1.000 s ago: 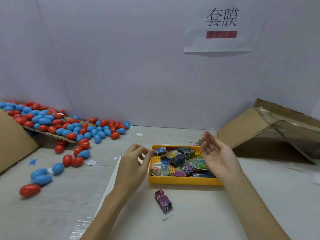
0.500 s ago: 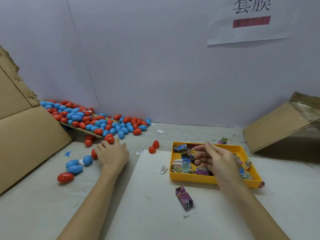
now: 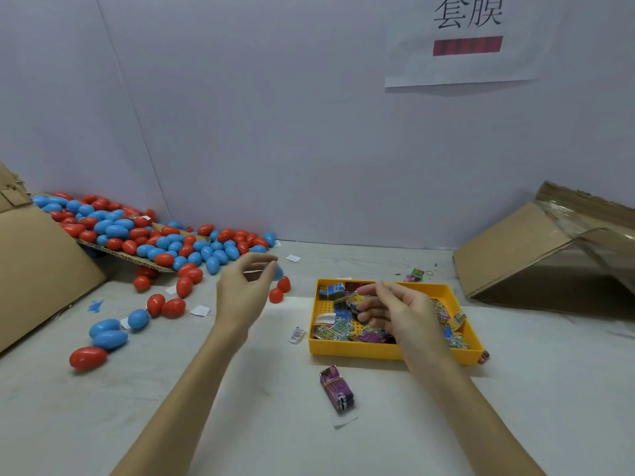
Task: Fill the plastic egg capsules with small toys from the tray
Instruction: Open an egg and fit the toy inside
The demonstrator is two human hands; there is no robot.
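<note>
While your left hand (image 3: 242, 297) hangs above the table (image 3: 171, 407), its thumb and fingers pinch a blue egg (image 3: 278, 271), most of it hidden behind the fingertips. Your right hand (image 3: 395, 314) is over the yellow tray (image 3: 360, 352), fingers curled around a small toy (image 3: 354, 300) lifted from the heap of packets. Two red half shells (image 3: 280, 290) sit on the table between your left hand and the tray. The main pile of eggs (image 3: 154, 238), red and blue, spills off a cardboard sheet (image 3: 130, 259) at the far left, with loose eggs trailing toward you. A purple bundle (image 3: 336, 389) of packets lies just in front of the tray. A brown box (image 3: 549, 255) leans at the far right, and a paper sign (image 3: 467, 39) hangs on the wall.
</note>
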